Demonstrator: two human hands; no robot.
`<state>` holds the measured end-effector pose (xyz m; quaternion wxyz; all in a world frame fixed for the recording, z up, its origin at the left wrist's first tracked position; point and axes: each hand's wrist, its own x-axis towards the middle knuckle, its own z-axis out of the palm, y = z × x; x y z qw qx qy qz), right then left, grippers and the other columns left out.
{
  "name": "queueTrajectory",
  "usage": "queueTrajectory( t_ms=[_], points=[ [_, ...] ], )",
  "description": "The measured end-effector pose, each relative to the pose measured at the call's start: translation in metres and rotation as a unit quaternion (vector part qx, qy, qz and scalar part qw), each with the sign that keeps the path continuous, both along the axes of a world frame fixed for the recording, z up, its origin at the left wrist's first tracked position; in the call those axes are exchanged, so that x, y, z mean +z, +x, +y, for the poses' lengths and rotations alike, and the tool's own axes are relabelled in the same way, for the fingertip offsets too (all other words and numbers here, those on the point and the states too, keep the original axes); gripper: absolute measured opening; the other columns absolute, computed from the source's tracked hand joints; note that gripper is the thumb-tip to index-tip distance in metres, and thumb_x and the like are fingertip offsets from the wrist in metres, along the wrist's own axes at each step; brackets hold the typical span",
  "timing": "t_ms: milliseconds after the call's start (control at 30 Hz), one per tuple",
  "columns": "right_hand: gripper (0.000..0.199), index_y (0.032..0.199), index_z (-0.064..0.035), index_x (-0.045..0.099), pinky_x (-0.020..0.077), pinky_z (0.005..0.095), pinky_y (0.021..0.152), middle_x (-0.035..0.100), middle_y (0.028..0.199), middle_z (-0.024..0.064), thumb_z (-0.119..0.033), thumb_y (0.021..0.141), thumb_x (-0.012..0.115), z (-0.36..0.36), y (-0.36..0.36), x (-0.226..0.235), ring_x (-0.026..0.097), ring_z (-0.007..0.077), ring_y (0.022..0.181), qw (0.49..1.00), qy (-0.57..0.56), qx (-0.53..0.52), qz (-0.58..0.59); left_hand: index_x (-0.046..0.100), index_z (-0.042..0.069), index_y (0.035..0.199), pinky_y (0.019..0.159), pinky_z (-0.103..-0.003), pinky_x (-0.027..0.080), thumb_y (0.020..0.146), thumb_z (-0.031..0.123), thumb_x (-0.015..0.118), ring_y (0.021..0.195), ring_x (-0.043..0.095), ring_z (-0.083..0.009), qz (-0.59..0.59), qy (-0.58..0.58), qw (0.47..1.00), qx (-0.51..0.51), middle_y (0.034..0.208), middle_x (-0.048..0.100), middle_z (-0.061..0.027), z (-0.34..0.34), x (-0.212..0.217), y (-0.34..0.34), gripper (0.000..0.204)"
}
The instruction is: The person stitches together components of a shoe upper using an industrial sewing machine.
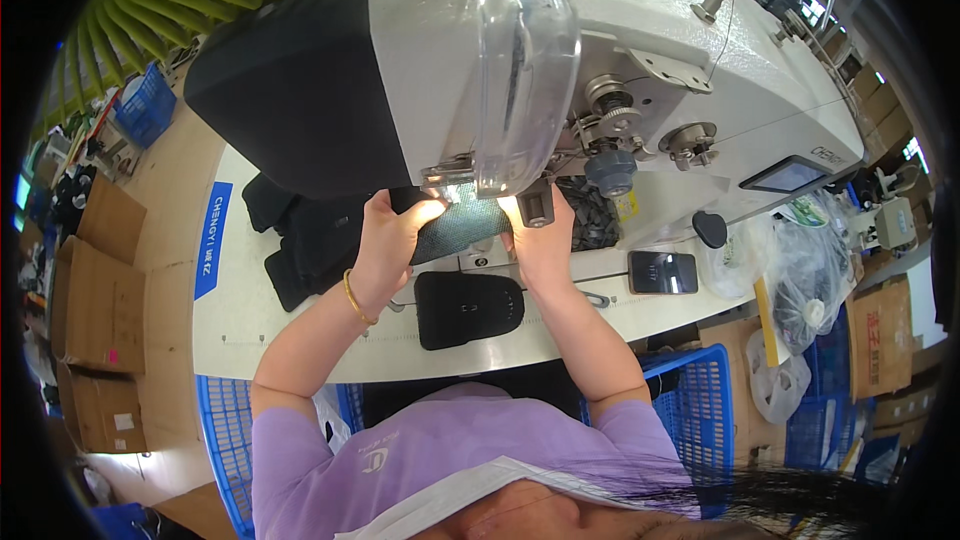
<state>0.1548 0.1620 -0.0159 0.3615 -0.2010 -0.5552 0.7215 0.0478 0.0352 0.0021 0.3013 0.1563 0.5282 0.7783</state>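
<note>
My left hand (393,240) grips the left end of a dark grey-green textured fabric piece (462,225), thumb on top. On its right end my right hand (541,235) closes too, its fingers partly hidden behind the machine's head parts. The piece lies under the lit needle area of a big white and black sewing machine (420,70). Close in front of it, a black rounded fabric piece (468,310) rests on the white table (400,365). More black fabric pieces (310,240) are heaped beside my left hand.
A phone (662,272) and clear plastic bags (800,275) lie on the right of the table. Dark scraps (592,215) sit behind my right hand. Blue baskets (690,410) stand below the front edge. Cardboard boxes (100,290) are stacked at left; a green slatted fan guard (180,0) fills the upper left.
</note>
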Motion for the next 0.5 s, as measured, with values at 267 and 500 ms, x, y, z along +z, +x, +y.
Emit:
queueTrajectory(
  t_ms=[267,500],
  points=[
    [0.014,0.091,-0.0017,0.056,0.0345,0.0219,0.04,0.056,0.074,0.0025,-0.01,0.086,0.065,-0.0006,0.0006,0.002,0.047,0.0081,0.052,1.0,0.005,-0.002,0.003,0.062,-0.005,0.09,0.064,-0.027,0.055,0.079,-0.001,0.062,0.07,0.065,-0.0141,0.04,-0.017,0.999,-0.014,0.084,0.066,-0.0088,-0.0024,0.0057,0.0014,0.011],
    [0.012,0.098,-0.0039,0.057,0.0383,0.022,0.041,0.053,0.069,-0.0013,-0.014,0.091,0.057,-0.0007,0.0019,0.0082,0.046,0.0057,0.048,0.999,0.039,0.007,-0.035,0.062,-0.004,0.09,0.065,-0.026,0.054,0.081,-0.001,0.061,0.071,0.065,-0.0136,0.045,-0.023,0.998,-0.024,0.084,0.066,-0.0088,-0.0023,0.0061,-0.0049,0.009]
  ],
)
